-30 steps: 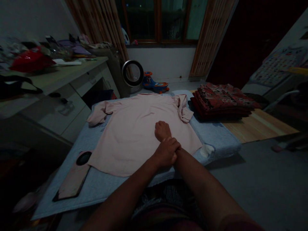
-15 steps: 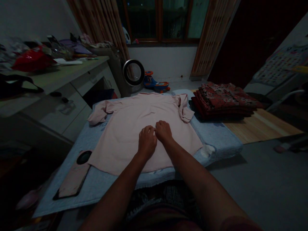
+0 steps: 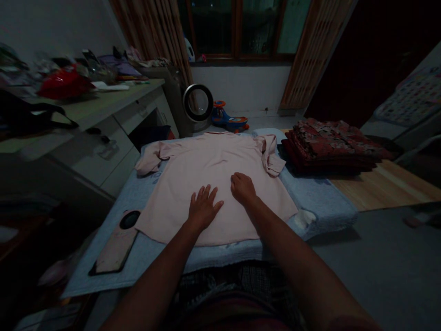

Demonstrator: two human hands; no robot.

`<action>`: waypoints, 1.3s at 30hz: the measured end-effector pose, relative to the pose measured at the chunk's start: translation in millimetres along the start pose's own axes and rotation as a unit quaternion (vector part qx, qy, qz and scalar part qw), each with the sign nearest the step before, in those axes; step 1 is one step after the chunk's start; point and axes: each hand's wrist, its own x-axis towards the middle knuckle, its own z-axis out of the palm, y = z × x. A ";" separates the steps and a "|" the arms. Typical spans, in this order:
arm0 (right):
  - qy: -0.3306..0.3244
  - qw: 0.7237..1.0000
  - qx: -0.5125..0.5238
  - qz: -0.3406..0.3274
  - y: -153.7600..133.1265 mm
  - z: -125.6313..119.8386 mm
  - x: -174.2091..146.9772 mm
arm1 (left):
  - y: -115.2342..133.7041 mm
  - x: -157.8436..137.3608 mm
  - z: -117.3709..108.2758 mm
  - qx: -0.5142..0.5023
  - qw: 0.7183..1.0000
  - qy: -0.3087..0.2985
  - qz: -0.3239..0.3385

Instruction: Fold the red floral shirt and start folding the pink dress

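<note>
A pale pink shirt lies spread out on a blue cloth covering a low table, its collar at the far side and its sleeves bent at either side. My left hand rests on the middle of the shirt, palm down, fingers spread. Just to its right, my right hand is closed with curled fingers, low over the fabric. What its fingertips hold, if anything, is hidden.
Left of the shirt a phone-shaped pink object with a dark round part lies on the cloth. A stack of folded red patterned fabric is at the right. A cluttered desk stands left; a blue ride-on toy is beyond.
My hands, fingertips together before, have come apart. The left hand has opened and shifted left and nearer; the right stays closed. The view has turned slightly left.
</note>
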 end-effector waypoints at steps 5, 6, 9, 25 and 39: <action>-0.001 1.000 -0.011 0.018 33.7 -12.2 -12.3 | -39.5 -16.4 -6.2 0.024 0.998 -0.022 -0.048; -0.001 0.999 -0.017 0.028 40.8 -15.7 -15.1 | -47.4 -19.2 -7.6 0.029 0.997 -0.025 -0.061; 0.000 0.996 -0.041 0.078 49.9 -25.4 -23.4 | -62.4 -24.0 -12.9 0.040 0.994 -0.020 -0.100; -0.044 0.994 0.030 -0.097 -16.2 -13.6 -66.5 | -35.8 -30.6 -0.5 0.004 0.998 0.045 -0.050; -0.022 0.995 -0.080 0.047 86.4 -42.2 -108.2 | -96.7 -53.7 -11.3 0.038 0.980 -0.002 -0.198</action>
